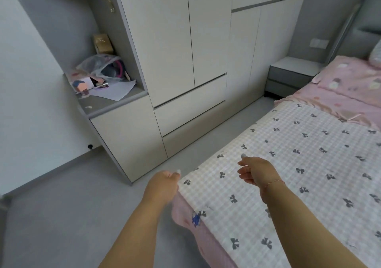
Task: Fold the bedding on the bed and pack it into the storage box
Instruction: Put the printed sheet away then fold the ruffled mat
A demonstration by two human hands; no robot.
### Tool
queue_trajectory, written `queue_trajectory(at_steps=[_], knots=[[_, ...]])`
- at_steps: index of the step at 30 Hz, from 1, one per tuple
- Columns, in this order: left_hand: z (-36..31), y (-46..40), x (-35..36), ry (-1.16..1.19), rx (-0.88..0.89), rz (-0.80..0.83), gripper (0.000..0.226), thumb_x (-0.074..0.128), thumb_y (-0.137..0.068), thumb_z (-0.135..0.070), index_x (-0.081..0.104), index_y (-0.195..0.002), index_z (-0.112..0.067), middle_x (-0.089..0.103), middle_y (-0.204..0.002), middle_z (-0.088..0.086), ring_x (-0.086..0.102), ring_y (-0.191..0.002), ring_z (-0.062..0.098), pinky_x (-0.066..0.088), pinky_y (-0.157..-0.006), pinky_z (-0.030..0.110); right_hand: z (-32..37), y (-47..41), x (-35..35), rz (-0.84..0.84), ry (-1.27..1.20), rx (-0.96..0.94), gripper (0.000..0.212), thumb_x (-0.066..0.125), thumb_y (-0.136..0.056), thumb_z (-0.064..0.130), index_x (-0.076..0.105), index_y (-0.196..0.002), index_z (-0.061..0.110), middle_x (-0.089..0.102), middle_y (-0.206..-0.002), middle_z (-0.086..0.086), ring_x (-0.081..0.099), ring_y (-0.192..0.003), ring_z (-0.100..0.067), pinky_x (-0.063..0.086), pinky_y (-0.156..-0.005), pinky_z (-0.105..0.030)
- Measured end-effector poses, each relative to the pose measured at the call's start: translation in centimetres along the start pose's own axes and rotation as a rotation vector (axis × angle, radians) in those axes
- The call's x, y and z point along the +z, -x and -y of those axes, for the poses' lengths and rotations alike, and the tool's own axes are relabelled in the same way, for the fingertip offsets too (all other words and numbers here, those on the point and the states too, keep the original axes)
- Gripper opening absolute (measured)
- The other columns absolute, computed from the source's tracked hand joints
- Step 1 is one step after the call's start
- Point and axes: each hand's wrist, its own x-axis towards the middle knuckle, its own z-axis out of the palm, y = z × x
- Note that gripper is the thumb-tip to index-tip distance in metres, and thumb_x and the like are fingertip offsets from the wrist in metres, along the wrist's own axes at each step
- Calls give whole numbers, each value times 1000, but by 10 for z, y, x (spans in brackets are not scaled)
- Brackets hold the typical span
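Note:
A white checked blanket (pixel 288 164) printed with dark bows lies spread flat over the foot of the bed, on top of a pink sheet (pixel 185 216). My left hand (pixel 164 185) is at the blanket's near left corner, with its thumb on top and its fingers curled under the edge, gripping that corner. My right hand (pixel 254 172) hovers just over the blanket near its left edge, fingers loosely curled and holding nothing. Further up the bed lies pink patterned bedding (pixel 346 86). No storage box is in view.
A tall white wardrobe (pixel 185 51) with drawers runs along the left of the bed, across a narrow strip of grey floor (pixel 72 216). Its open shelf (pixel 107 100) holds bags, papers and boxes. A grey nightstand (pixel 290 76) stands by the headboard.

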Motion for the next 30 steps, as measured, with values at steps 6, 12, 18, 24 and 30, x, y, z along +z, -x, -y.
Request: queue_trajectory(at_steps=[6, 12, 18, 24, 30], knots=[[-18, -72, 28, -2, -58, 33, 36, 48, -97, -38, 61, -76, -12, 69, -77, 8, 69, -85, 30, 53, -81, 40, 18, -78, 5, 11, 49, 36, 30, 48, -98, 29, 63, -89, 4, 62, -78, -10, 56, -70, -20, 48, -86, -38], [-6, -136, 57, 17, -143, 84, 36, 50, -97, -35, 59, -70, -12, 70, -76, 10, 68, -77, 31, 50, -71, 36, 4, -151, 15, 9, 98, 139, 31, 50, -97, 32, 63, -91, 4, 63, -74, -9, 56, -66, -19, 46, -71, -31], [26, -196, 81, -23, -226, 189, 32, 48, -95, -29, 57, -70, -11, 67, -69, 8, 62, -67, 25, 45, -67, 30, -22, -206, 38, 8, 207, 261, 35, 47, -97, 36, 62, -95, 4, 63, -77, -7, 56, -71, -19, 46, -75, -32], [59, -243, 104, 6, -311, 300, 23, 51, -94, -20, 62, -80, -5, 60, -66, 7, 57, -59, 20, 41, -51, 22, -53, -254, 70, 6, 391, 379, 47, 43, -98, 39, 57, -116, -2, 63, -111, -16, 60, -104, -30, 47, -97, -41], [127, -284, 113, -156, -415, 336, 52, 53, -83, -50, 67, -97, -1, 70, -101, 19, 64, -97, 32, 49, -83, 33, -101, -294, 119, 131, 613, 457, 52, 46, -96, 41, 46, -135, 6, 51, -114, -11, 50, -114, -28, 38, -100, -38]])
